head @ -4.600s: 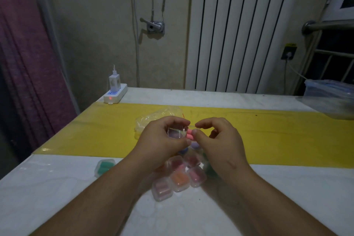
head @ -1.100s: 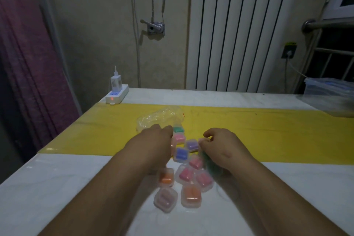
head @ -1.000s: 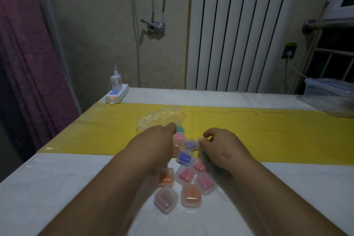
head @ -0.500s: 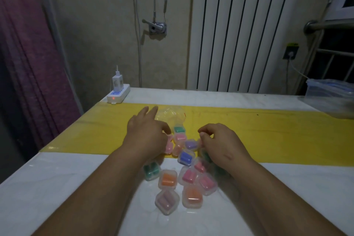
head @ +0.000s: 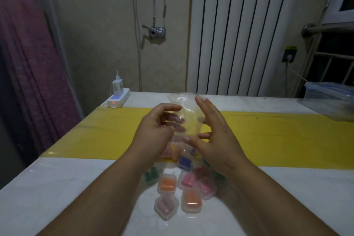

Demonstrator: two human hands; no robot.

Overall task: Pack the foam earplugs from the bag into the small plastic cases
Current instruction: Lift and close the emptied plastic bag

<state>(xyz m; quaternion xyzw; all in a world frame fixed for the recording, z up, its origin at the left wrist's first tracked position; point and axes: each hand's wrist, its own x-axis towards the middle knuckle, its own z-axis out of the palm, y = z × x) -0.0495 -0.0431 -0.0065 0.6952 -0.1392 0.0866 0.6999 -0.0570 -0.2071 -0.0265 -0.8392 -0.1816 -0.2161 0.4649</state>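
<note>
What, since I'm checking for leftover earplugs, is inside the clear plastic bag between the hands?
The clear plastic bag looks empty in its upper part; fingers of the left hand show through it. Its lower end is blurred and partly behind the right hand.

Head view, layout only.

- The tabletop (head: 57,188) runs from me to the back wall, and a mat strip (head: 277,140) crosses its middle from side to side.
- The cases (head: 183,188) sit clustered on the tabletop near me, packed against each other. The farthest ones lie on the mat strip's near edge.
- The bag (head: 188,113) is off the surface above the cluster, with the left hand (head: 155,132) on its left and the right hand (head: 216,136) on its right.
- The power strip (head: 118,99) is at the far left corner, with a charger (head: 117,86) standing on it.
- The radiator (head: 249,34) is behind the tabletop, centre to right.
- The curtain (head: 24,63) hangs left of the tabletop.
- The container (head: 329,99) is at far right, behind the mat strip.
</note>
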